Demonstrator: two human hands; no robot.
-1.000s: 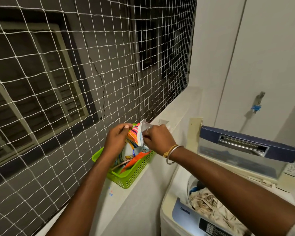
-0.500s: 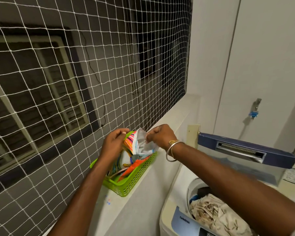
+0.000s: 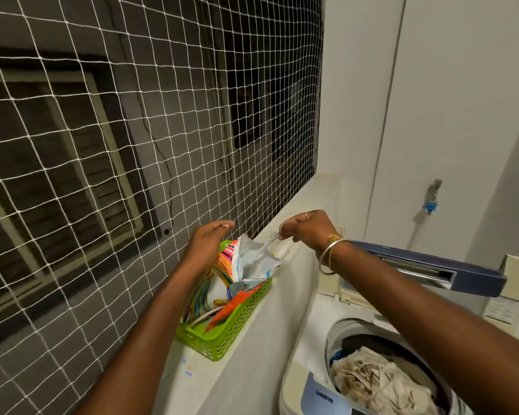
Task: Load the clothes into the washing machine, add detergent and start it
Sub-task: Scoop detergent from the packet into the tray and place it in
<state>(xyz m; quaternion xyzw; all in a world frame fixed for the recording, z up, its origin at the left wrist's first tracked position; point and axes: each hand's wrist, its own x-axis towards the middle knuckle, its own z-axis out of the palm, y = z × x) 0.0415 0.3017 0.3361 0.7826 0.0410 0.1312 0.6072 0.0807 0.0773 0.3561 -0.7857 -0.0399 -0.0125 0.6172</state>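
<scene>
An opened detergent packet (image 3: pixel 249 265), white inside and striped orange outside, stands in a green basket (image 3: pixel 237 327) on the ledge. My left hand (image 3: pixel 209 245) grips the packet's far side near its top. Just right of the mouth, my right hand (image 3: pixel 307 230) pinches a thin clear piece (image 3: pixel 268 242) that reaches into the packet; I cannot tell what it is. The top-loading washing machine (image 3: pixel 309 333) is at the lower right with its blue lid (image 3: pixel 426 269) raised. Beige and dark clothes (image 3: pixel 372 381) fill the drum.
A white rope net (image 3: pixel 132 145) closes the opening behind the ledge (image 3: pixel 192 381). More coloured sachets (image 3: pixel 219 313) lie in the basket. A wall tap (image 3: pixel 431 202) with a blue fitting sits above the machine. The machine's control panel (image 3: pixel 324 396) is at the bottom edge.
My right hand has moved up and to the right, away from the packet's mouth, drawing the thin clear piece with it. My left hand keeps its hold on the packet.
</scene>
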